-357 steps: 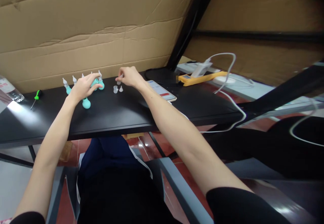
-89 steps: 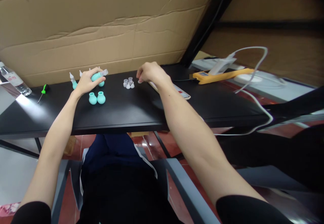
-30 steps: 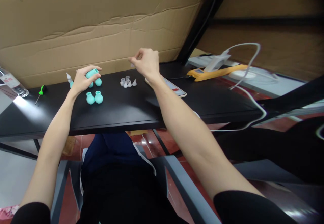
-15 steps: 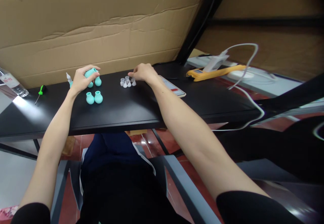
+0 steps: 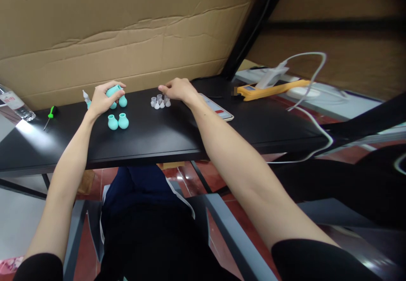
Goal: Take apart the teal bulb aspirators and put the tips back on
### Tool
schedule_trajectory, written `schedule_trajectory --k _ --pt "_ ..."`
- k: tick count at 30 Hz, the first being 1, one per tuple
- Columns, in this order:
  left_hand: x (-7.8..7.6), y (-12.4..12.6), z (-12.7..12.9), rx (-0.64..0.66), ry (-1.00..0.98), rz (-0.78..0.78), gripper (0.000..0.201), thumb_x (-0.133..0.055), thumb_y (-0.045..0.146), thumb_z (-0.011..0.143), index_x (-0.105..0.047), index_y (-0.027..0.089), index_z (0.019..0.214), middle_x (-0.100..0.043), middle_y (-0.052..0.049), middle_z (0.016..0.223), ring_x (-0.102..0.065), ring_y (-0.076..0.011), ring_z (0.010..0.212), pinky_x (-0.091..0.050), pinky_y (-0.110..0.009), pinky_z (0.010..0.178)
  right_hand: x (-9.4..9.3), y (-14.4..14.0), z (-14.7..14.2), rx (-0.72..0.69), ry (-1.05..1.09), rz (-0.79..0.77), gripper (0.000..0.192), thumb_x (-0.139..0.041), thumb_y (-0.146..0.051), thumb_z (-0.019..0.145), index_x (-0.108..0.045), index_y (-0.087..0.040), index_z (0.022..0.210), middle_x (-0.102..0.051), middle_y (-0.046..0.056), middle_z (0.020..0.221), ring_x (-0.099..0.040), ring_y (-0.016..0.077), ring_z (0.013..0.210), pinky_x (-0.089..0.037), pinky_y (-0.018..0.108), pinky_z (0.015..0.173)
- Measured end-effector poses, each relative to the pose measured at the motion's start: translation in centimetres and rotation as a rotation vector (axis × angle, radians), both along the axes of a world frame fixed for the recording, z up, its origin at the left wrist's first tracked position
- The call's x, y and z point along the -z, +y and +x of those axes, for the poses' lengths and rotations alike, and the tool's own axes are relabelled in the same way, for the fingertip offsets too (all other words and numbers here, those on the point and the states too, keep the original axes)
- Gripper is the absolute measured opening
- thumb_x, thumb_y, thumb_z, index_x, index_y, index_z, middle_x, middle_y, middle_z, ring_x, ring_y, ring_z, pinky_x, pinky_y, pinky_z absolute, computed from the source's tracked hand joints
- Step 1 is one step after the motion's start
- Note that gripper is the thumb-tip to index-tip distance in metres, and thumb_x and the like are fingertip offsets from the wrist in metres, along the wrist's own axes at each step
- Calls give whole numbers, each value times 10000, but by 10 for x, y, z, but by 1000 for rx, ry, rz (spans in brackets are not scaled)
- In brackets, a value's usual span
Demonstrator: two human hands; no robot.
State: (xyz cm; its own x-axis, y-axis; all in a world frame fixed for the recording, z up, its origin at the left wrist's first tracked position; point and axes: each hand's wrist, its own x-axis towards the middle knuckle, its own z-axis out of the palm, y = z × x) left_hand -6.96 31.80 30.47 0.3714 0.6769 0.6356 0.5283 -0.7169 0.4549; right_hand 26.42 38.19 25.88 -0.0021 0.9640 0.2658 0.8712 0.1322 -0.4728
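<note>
My left hand (image 5: 103, 98) is closed around a turquoise squeeze bulb (image 5: 113, 90), its open mouth facing up and right. Close by stand more turquoise bulbs (image 5: 123, 121), two in front and two partly behind my fingers. Left of that hand is a bulb with a pale pointed nozzle (image 5: 85, 95), partly hidden by the wrist. My right hand (image 5: 178, 89) hovers over several small clear nozzle pieces (image 5: 160, 102), one digit stretched out to the left. It looks open, though its other fingertips are hidden.
A phone or tablet (image 5: 222, 112) lies under my right forearm. On the left are a green-handled screwdriver (image 5: 51, 114) and a plastic water bottle (image 5: 15, 103). A cardboard wall (image 5: 133, 35) rises behind the black table (image 5: 165, 133). A yellow device (image 5: 272, 89) and white cable are at right.
My right hand has lifted slightly from the clear pieces, its digit now stretched further left. My left hand keeps holding the bulb in the same place.
</note>
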Motion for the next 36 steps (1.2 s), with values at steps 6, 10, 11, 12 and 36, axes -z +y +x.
schedule_trajectory --k 6,10,11,12,36 --pt "-1 -1 1 -16 15 9 353 -819 569 1030 -878 238 1136 -868 -34 921 -788 -180 739 -640 -302 750 -13 -21 -10 -230 57 -40 435 -617 -414 1282 -958 -188 1133 -948 125 1048 -916 329 1070 -682 434 1143" --pt "-1 0 1 -15 26 13 373 -812 586 1040 -875 233 1143 -866 -34 928 -799 -184 752 -639 -303 752 -16 -29 -9 -289 79 -155 492 -633 -394 1287 -929 -194 948 -908 78 871 -866 240 782 -705 384 1039" --pt "-1 1 1 -13 28 13 376 -811 589 1042 -875 234 1148 -865 -34 927 -800 -185 752 -638 -304 751 -16 -30 -9 -288 82 -152 493 -644 -392 1285 -923 -195 928 -907 75 870 -861 234 774 -706 382 1038" --pt "0 1 1 -11 26 12 377 -812 589 1042 -876 235 1152 -865 -33 927 -799 -185 751 -638 -306 750 -15 -30 -8 -287 83 -148 499 -649 -393 1284 -918 -194 914 -906 75 868 -860 232 775 -706 382 1042" --pt "2 3 0 -26 33 -21 400 -810 578 1038 -887 224 1207 -885 -38 991 -796 -177 752 -637 -305 784 -20 -35 -8 -437 84 -156 369 -710 -360 1216 -930 -186 976 -913 77 898 -850 205 792 -700 311 826"
